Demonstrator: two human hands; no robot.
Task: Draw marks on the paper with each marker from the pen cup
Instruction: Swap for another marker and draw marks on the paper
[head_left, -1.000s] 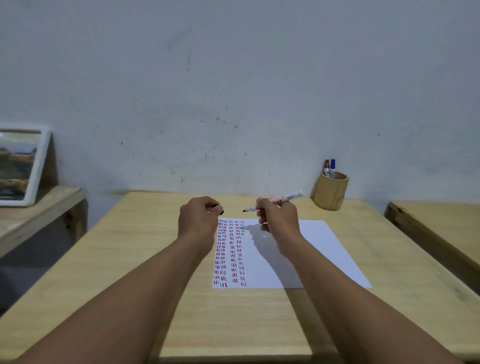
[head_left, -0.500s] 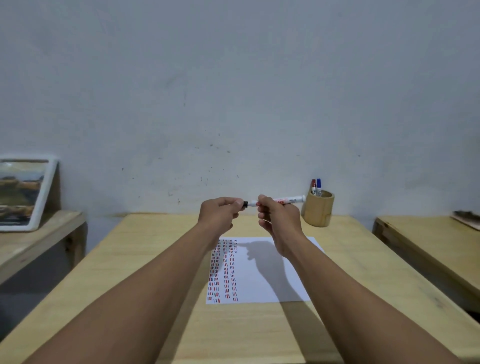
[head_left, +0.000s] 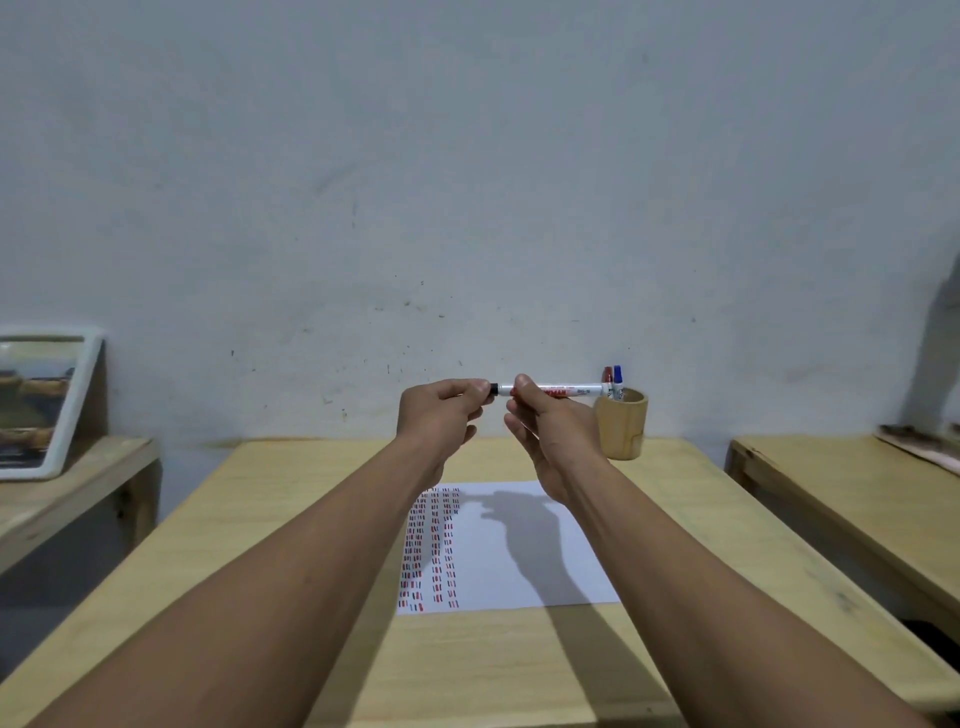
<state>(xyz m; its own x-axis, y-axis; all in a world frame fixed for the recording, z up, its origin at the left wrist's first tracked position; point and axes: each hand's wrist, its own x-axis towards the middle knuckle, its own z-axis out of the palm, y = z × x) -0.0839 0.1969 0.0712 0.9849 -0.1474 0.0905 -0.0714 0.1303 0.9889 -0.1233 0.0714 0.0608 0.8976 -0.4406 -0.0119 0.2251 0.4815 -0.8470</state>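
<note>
I hold a white marker level in the air above the desk. My right hand grips its barrel, and my left hand pinches the black cap at its left end. The cap sits on the marker's tip. Below lies a white paper with columns of short red and blue marks along its left side. A bamboo pen cup stands at the desk's far right, with a red marker and a blue marker sticking out.
The wooden desk reaches back to a pale wall. A lower shelf at the left carries a framed picture. Another wooden table stands to the right, with a gap between it and the desk.
Both hands have risen from the paper. The left hand brought the cap to the bare tip and now pinches it on the marker. The view tilted upward.
</note>
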